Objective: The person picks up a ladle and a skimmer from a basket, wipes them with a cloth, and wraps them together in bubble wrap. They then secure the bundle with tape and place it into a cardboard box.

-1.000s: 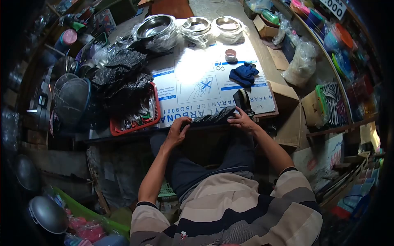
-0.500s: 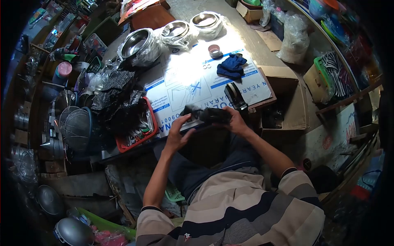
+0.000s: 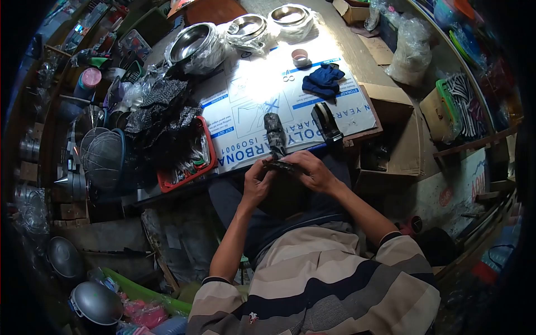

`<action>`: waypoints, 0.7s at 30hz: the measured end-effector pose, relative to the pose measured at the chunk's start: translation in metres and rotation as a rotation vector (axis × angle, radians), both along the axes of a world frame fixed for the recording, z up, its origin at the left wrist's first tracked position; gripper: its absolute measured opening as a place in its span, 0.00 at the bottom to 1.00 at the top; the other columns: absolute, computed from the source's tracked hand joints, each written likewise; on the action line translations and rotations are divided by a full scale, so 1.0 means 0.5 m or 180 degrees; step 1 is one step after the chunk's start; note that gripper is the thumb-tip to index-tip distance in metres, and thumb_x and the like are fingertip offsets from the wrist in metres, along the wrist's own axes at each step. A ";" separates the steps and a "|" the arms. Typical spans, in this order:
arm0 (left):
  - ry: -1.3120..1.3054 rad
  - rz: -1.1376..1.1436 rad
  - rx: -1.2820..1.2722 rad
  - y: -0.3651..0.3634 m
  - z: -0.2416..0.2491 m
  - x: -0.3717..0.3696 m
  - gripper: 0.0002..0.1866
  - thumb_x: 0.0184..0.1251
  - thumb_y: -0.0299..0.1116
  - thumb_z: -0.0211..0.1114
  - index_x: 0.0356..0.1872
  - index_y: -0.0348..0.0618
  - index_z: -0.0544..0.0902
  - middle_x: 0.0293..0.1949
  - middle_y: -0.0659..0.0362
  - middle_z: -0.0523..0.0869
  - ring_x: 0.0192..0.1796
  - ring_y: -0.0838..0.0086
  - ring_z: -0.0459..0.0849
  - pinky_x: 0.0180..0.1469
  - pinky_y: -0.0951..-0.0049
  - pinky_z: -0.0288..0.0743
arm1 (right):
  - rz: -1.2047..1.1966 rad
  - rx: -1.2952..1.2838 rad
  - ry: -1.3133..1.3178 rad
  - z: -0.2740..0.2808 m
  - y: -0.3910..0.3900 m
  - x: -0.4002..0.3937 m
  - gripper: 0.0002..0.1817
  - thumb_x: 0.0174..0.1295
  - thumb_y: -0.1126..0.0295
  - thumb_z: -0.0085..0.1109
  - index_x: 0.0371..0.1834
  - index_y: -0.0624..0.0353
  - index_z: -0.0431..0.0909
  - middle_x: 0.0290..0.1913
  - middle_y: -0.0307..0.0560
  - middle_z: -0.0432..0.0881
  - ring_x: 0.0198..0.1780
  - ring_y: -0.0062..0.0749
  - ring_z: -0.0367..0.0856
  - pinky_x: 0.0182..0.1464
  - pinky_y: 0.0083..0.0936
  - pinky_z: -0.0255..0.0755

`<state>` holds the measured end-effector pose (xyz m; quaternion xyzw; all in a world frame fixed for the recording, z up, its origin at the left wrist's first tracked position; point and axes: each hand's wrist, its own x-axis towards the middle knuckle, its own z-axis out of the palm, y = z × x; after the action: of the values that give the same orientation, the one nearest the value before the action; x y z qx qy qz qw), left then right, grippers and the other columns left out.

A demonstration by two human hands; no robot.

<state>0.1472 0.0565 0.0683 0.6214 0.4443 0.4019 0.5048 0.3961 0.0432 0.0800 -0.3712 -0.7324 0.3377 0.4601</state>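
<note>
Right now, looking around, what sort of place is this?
Probably a shop for kitchen things, maybe its packing spot: there are round, shiny metal bowls in clear plastic, a round wire-mesh strainer and a black tape dispenser.

Passable room between red basket [image 3: 211, 146] and tape dispenser [image 3: 327, 124], black bundle [image 3: 274, 129] midway, bowls [image 3: 191, 43] beyond

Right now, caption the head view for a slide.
Left hand and right hand hold a black bundle between basket and tape dispenser.
</note>
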 end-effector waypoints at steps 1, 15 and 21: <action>-0.0060 -0.0047 0.0000 -0.005 0.008 0.000 0.14 0.82 0.26 0.66 0.63 0.34 0.84 0.52 0.60 0.89 0.57 0.79 0.86 0.63 0.74 0.78 | 0.0007 -0.0007 -0.0002 -0.002 -0.006 -0.004 0.20 0.70 0.77 0.66 0.65 0.59 0.83 0.59 0.55 0.88 0.66 0.54 0.82 0.68 0.43 0.76; -0.0603 -0.0175 -0.1804 -0.042 -0.097 -0.050 0.12 0.87 0.39 0.65 0.56 0.43 0.88 0.42 0.75 0.82 0.42 0.90 0.74 0.47 0.83 0.68 | -0.0870 -0.1532 0.0479 -0.140 -0.051 -0.106 0.15 0.69 0.63 0.78 0.42 0.66 0.88 0.41 0.49 0.91 0.37 0.27 0.89 0.41 0.26 0.81; -0.0568 0.0626 -0.2120 -0.040 -0.136 -0.041 0.12 0.79 0.33 0.74 0.56 0.38 0.89 0.42 0.68 0.89 0.44 0.86 0.81 0.44 0.85 0.72 | -0.1304 -0.1547 0.0372 -0.160 -0.047 -0.132 0.12 0.67 0.67 0.79 0.45 0.63 0.90 0.39 0.46 0.93 0.37 0.24 0.90 0.41 0.24 0.82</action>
<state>0.1269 0.0367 0.0004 0.3395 0.5628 0.3345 0.6754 0.3304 0.0195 0.0002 -0.5898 -0.5128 0.4238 0.4577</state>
